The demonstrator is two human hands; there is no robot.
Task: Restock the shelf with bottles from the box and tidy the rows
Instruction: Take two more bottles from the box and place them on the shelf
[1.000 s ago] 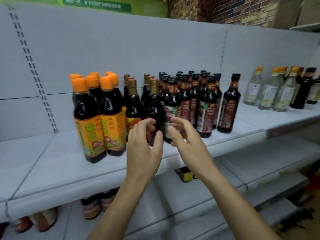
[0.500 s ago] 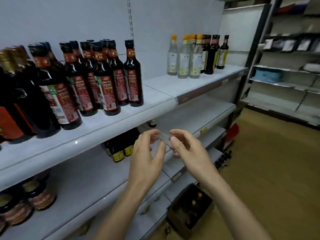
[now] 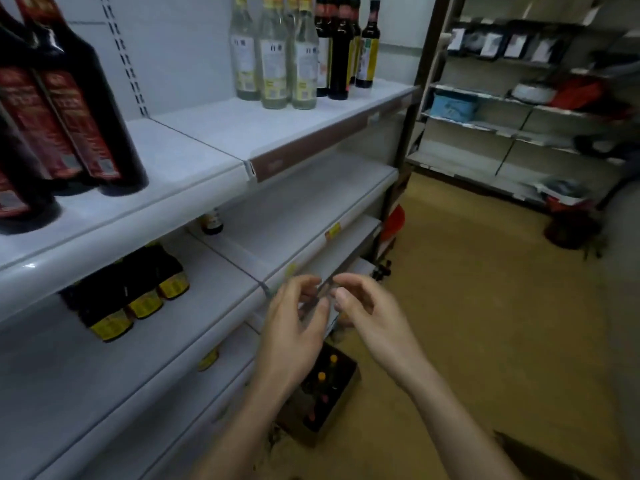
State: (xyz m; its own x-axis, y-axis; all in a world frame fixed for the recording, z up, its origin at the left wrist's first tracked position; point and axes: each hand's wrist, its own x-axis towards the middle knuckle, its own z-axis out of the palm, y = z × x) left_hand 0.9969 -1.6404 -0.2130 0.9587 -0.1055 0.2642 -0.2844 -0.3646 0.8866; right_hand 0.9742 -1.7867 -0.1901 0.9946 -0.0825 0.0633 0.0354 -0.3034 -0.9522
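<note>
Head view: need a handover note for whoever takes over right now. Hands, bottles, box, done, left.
Left hand and right hand: both empty, fingers loosely curled, close together in front of a lower shelf edge.
Box: on the floor below the hands, with bottles upright in it.
Done: red-label bottles and clear bottles stand in rows on the top shelf.
Left: lift bottles from the box, fill the bare shelf space, straighten the rows.

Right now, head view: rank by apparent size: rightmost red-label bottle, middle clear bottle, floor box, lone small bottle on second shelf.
1. red-label bottle, close to camera
2. box and clear bottle: too alike, both partly cut off
3. small bottle
</note>
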